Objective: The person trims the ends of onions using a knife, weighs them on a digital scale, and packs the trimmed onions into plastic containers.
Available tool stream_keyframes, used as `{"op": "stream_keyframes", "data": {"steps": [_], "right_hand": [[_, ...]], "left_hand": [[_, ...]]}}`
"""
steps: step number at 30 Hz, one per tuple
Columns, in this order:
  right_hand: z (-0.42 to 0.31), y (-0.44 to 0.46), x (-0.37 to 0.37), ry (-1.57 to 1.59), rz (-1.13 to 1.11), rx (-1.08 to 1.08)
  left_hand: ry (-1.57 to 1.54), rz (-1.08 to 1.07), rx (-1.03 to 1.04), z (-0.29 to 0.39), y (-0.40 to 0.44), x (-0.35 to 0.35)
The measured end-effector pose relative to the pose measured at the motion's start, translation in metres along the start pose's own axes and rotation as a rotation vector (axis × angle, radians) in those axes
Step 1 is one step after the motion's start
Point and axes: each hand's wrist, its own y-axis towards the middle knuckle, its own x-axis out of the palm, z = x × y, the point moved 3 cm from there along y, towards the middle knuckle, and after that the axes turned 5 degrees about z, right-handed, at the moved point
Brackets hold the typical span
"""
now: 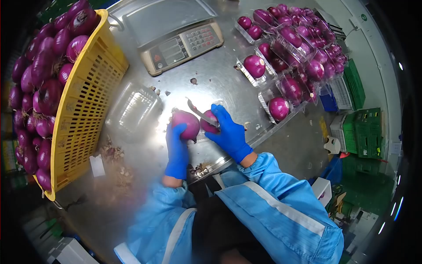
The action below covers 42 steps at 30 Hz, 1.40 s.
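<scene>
Purple, round onion (pixel 186 125): cupped in blue-gloved left hand (pixel 177 152), presumably for steadiness, above metal surface (pixel 226 70). Blue-gloved right hand (pixel 230 135) closed on curved knife (pixel 196 111), blade across second purple onion (pixel 206 126); cannot tell if fingers grip it too. Yellow perforated basket (pixel 74 125) at left, likely for reach.

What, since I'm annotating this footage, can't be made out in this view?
All in the head view:
- Handle of the curved metal knife: hidden by the blue-gloved right hand.
- Underside of the round purple onion: turned away, partly covered by the blue-gloved left hand.
- Readings on the beige-and-grey electronic scale: too small.
- Lowest onions in the yellow plastic basket: hidden by its wall and the onions above.
</scene>
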Motion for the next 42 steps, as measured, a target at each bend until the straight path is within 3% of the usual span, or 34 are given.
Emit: {"op": "stream_keyframes", "data": {"steps": [2, 5, 8, 11, 15, 20, 24, 26, 30, 33, 36, 37, 39, 40, 42], "right_hand": [[-0.007, 0.005, -0.001, -0.014, 0.091, 0.033], [0.024, 0.001, -0.013, -0.109, 0.038, 0.06], [0.008, 0.009, -0.038, 0.226, 0.193, 0.054], [-0.022, 0.008, -0.063, 0.324, -0.211, 0.016], [-0.074, 0.003, -0.067, 0.321, -0.472, -0.352], [-0.099, -0.005, -0.041, 0.311, -0.483, -0.538], [-0.103, -0.011, -0.029, 0.235, -0.629, -0.522], [-0.124, -0.015, -0.03, 0.342, -0.563, -0.55], [-0.115, -0.021, -0.006, 0.496, -0.529, -0.561], [-0.069, -0.042, 0.035, 0.353, -0.792, -0.424], [-0.081, -0.052, 0.037, 0.591, -0.936, 0.144], [-0.092, -0.045, 0.034, 0.575, -0.879, 0.072], [-0.11, -0.029, 0.03, 0.54, -0.76, -0.064], [-0.118, -0.021, 0.028, 0.246, -0.581, -0.338], [-0.133, -0.022, 0.011, 0.402, -0.445, -0.432]], "left_hand": [[0.038, 0.033, 0.009, 0.01, 0.003, -0.001], [0.049, 0.005, -0.043, -0.005, 0.002, 0.011], [0.124, -0.035, 0.074, 0.021, -0.034, 0.017], [0.391, -0.05, 0.14, 0.036, -0.067, -0.007], [0.335, -0.002, 0.008, 0.055, -0.114, -0.03], [0.251, 0.045, -0.083, 0.078, -0.168, -0.034], [0.232, 0.091, -0.019, 0.08, -0.186, -0.063], [0.15, 0.063, 0.007, 0.076, -0.19, -0.079], [0.318, 0.052, 0.137, 0.088, -0.203, -0.084], [0.525, 0.205, 0.19, 0.101, -0.201, -0.105], [0.579, 0.358, 0.222, 0.109, -0.207, -0.122], [0.579, 0.392, 0.208, 0.117, -0.208, -0.116], [0.121, 0.232, 0.147, 0.119, -0.201, -0.085], [0.064, 0.32, 0.199, 0.108, -0.196, -0.099], [-0.264, 0.284, 0.102, 0.089, -0.188, -0.101]]}}
